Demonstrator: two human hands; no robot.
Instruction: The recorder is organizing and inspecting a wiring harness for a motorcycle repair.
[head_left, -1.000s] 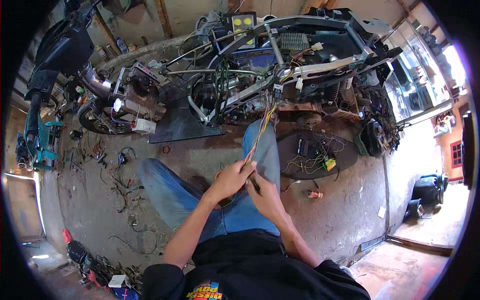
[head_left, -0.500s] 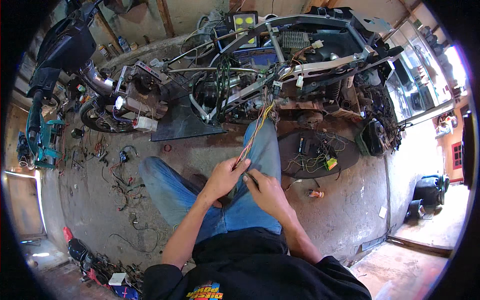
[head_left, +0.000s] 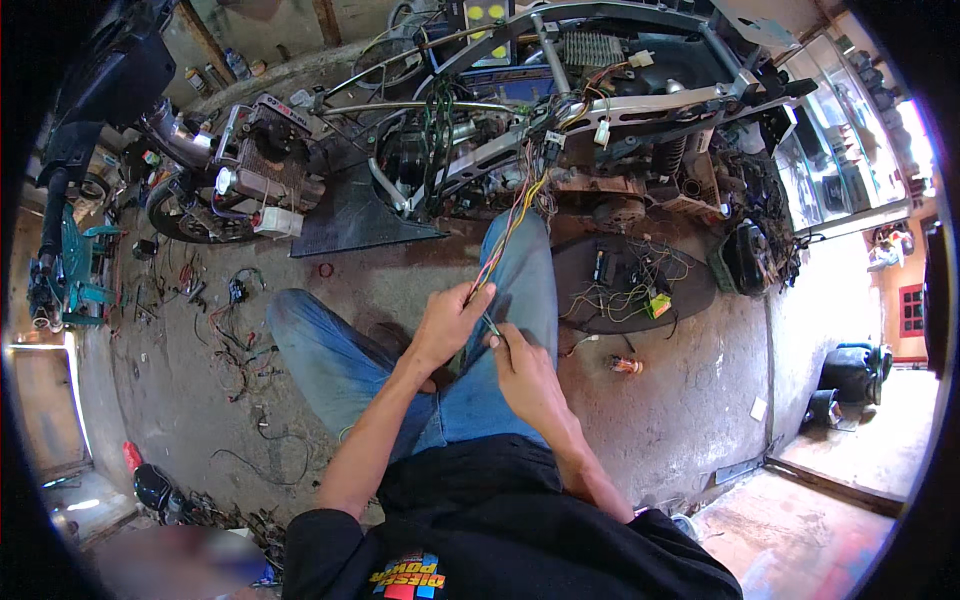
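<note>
Out from the middle of the silver motorcycle frame [head_left: 660, 103], on the side nearest the seated person, a bundle of coloured wires [head_left: 518, 215] runs to the person's hands, with yellow and pink strands showing. The left hand [head_left: 442, 330] pinches the bundle's end between thumb and fingers, its back turned up. The right hand [head_left: 527, 378], just beside it and slightly farther from the frame, has thumb and forefinger pressed on a thin implement [head_left: 491, 325] pointing toward the frame; its tip is near the left thumb, and I cannot tell whether it touches the wires. Both hands are above the blue jeans [head_left: 320, 340], whose right knee comes close to the frame. Near the frame, right of that knee, a dark oval panel [head_left: 570, 270] lies on the floor, bearing tangled wires [head_left: 640, 275] and a yellow-green piece [head_left: 658, 306]. Farther from the frame lies a small orange container [head_left: 626, 366]. Beside the frame's left end is a flat black panel [head_left: 350, 228].
</note>
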